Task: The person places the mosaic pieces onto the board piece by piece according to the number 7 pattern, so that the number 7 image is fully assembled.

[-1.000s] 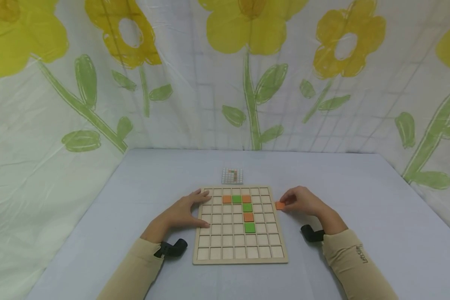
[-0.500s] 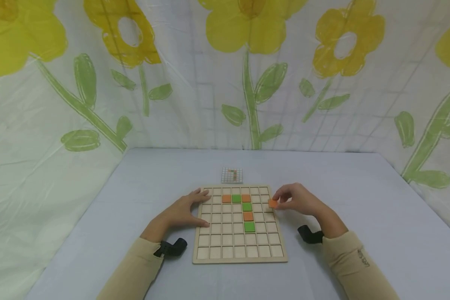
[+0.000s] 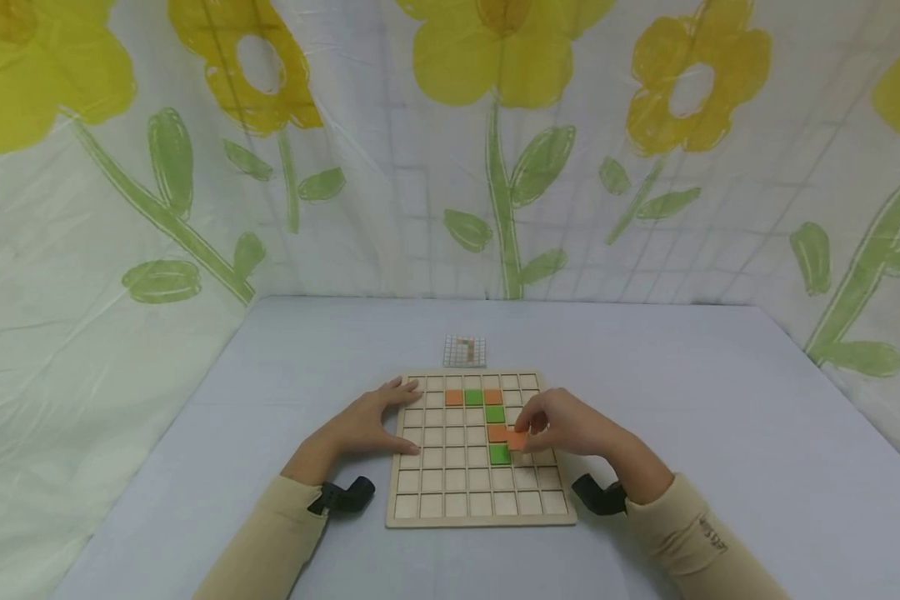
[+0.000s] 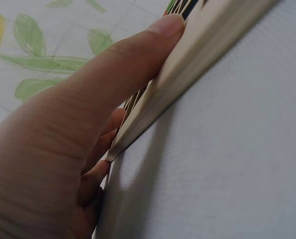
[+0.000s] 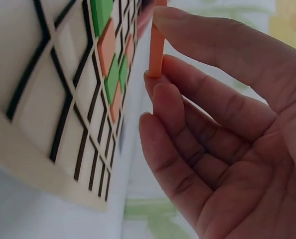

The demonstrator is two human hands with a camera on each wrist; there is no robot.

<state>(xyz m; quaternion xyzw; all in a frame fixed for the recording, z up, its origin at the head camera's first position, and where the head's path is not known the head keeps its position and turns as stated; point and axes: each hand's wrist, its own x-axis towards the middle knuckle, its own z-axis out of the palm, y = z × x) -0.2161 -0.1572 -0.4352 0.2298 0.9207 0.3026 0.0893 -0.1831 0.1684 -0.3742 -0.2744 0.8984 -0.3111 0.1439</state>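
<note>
My right hand (image 3: 570,425) pinches a thin orange square tile (image 3: 517,441) between thumb and index finger, over the right part of the wooden grid board (image 3: 480,523). From the right wrist, that orange tile (image 5: 157,52) stands edge-on, apart from the board's cells. Green and orange tiles lie in the board: a top row of an orange tile (image 3: 453,398), a green tile (image 3: 473,397) and another orange one, then a column going down to a green tile (image 3: 499,454). My left hand (image 3: 363,421) rests on the board's left rim, thumb and fingers spread, the thumb (image 4: 138,55) lying across the edge.
Behind the board lies a small card (image 3: 464,352) printed with a grid and coloured squares. A white cloth covers the table (image 3: 330,333). A curtain painted with yellow flowers (image 3: 495,50) hangs behind and at the sides.
My right hand has carried the orange tile leftward from beside the board's right edge, now in over its cells and a little nearer to me. My left hand has stayed in place.
</note>
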